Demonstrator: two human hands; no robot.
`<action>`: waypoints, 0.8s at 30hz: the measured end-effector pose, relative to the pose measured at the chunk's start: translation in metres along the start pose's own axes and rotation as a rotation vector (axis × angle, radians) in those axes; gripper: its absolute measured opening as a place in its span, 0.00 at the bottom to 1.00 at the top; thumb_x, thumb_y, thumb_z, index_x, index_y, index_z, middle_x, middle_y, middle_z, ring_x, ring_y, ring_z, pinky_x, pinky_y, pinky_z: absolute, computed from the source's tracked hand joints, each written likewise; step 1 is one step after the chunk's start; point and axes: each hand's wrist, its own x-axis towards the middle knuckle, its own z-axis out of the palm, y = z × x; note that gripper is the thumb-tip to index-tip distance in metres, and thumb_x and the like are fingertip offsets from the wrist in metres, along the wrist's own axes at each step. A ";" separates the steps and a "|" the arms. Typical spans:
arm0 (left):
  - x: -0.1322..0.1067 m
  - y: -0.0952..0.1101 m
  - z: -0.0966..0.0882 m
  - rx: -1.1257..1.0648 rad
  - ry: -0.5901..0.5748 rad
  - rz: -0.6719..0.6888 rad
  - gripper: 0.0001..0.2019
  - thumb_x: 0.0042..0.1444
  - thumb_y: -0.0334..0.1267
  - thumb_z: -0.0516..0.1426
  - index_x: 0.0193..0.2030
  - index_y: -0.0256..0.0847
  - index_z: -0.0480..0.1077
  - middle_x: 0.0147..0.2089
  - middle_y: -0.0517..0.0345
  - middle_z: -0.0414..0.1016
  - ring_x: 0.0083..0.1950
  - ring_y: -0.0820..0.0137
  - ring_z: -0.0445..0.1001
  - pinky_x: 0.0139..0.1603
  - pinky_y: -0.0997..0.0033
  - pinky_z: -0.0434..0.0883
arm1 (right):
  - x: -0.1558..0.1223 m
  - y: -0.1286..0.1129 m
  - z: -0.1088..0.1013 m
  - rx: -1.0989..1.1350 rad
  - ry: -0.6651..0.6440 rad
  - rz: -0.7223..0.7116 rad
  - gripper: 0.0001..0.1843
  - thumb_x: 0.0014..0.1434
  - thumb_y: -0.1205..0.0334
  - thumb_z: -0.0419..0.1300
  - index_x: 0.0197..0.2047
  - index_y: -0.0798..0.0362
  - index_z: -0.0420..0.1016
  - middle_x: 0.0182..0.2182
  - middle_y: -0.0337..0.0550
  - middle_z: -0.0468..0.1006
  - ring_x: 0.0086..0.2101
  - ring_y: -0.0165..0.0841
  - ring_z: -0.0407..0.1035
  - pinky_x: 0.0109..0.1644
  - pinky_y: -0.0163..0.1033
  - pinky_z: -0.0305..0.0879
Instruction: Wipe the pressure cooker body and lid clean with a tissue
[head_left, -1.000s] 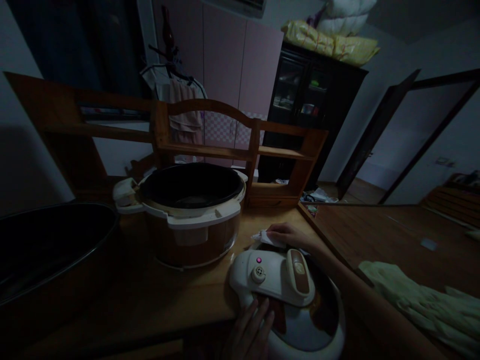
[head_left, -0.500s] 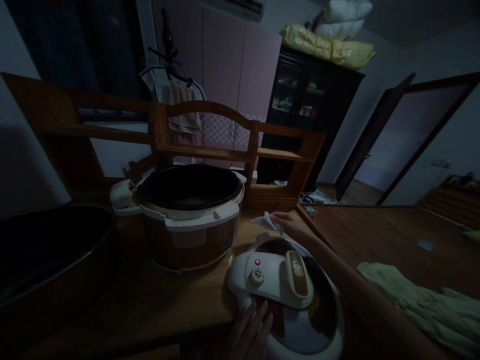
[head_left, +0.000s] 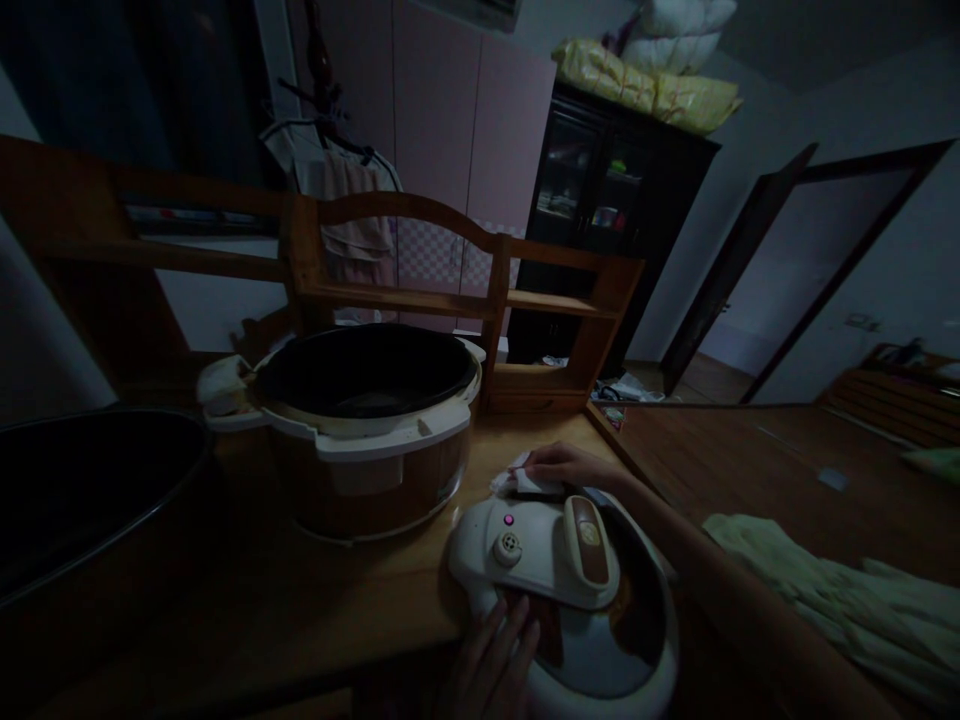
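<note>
A white and brown pressure cooker lid (head_left: 540,560), with a raised handle and a round valve, lies on the wooden desk (head_left: 352,610). My left hand (head_left: 499,655) rests on its near edge with fingers stretched out and slightly apart. At the lid's far edge, my right hand (head_left: 559,465) pinches a white tissue (head_left: 510,478) and holds it against the rim. To the left stands the cooker body (head_left: 375,470), uncovered, with a dark inner pot showing inside. The right fingertips are partly hidden by the tissue.
A large dark pot (head_left: 97,500) stands at the desk's left. Along the back runs a wooden shelf rack (head_left: 405,295). On the floor side at right lies pale green cloth (head_left: 810,590). Beyond are a black cabinet (head_left: 592,210) and an open door (head_left: 742,260).
My right hand has come down with the tissue from above the desk onto the lid's far edge. My left hand stays on the lid. The view has shifted slightly.
</note>
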 end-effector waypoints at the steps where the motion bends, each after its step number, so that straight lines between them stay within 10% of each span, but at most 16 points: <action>1: 0.000 0.000 0.000 -0.006 -0.005 -0.004 0.26 0.66 0.26 0.46 0.68 0.39 0.66 0.66 0.56 0.72 0.75 0.64 0.59 0.76 0.62 0.55 | -0.002 0.001 -0.002 0.006 0.007 0.000 0.25 0.62 0.38 0.63 0.44 0.54 0.82 0.38 0.41 0.78 0.37 0.35 0.69 0.41 0.36 0.62; 24: 0.004 0.005 -0.005 -0.030 0.010 -0.043 0.26 0.68 0.27 0.45 0.71 0.40 0.62 0.68 0.57 0.71 0.74 0.65 0.60 0.76 0.63 0.56 | -0.072 0.054 -0.013 0.125 0.381 0.132 0.28 0.56 0.35 0.67 0.42 0.55 0.82 0.36 0.45 0.77 0.36 0.39 0.69 0.39 0.40 0.64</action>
